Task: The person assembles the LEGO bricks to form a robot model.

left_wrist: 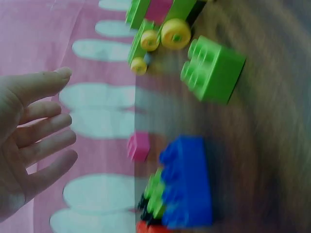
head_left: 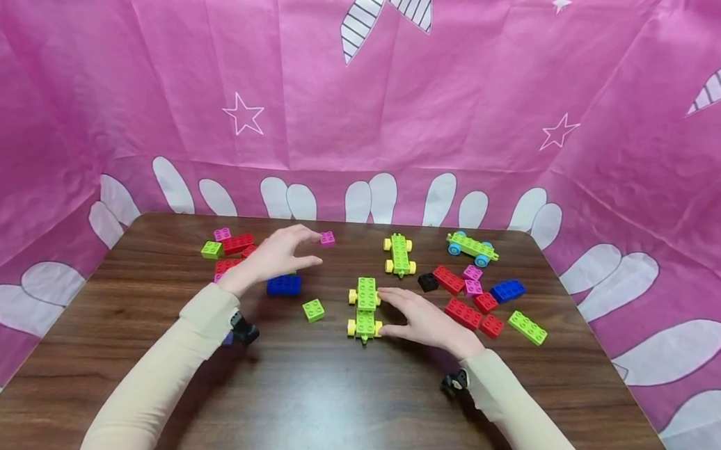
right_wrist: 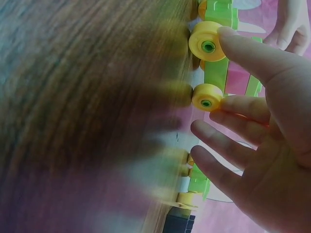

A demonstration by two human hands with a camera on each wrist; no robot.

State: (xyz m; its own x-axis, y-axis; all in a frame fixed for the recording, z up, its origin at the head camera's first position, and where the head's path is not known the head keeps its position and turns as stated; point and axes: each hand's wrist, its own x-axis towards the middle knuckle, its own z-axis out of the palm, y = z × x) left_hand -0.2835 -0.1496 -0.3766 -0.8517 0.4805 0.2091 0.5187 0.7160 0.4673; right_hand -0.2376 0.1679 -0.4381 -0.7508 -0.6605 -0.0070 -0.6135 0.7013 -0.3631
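Note:
A light green toy car base with yellow wheels (head_left: 365, 324) stands mid-table. On its far part sits a light green brick (head_left: 366, 292), with a pink layer (right_wrist: 238, 77) between them in the right wrist view. My right hand (head_left: 423, 318) is at the car's right side, thumb on one wheel (right_wrist: 206, 41) and fingertips by another wheel (right_wrist: 208, 97), fingers extended. My left hand (head_left: 275, 255) hovers over the left bricks with its fingers spread, holding nothing. Below and beside it lie a blue brick (head_left: 284, 284) and a light green square brick (head_left: 313, 310).
Behind stand another yellow-wheeled car base (head_left: 399, 255) and a blue-wheeled one (head_left: 472, 247). Red bricks (head_left: 462, 314), a black brick (head_left: 428, 282) and a blue brick (head_left: 508, 291) lie at right. A pink brick (head_left: 327, 238) sits near the table's back edge; more bricks are at left.

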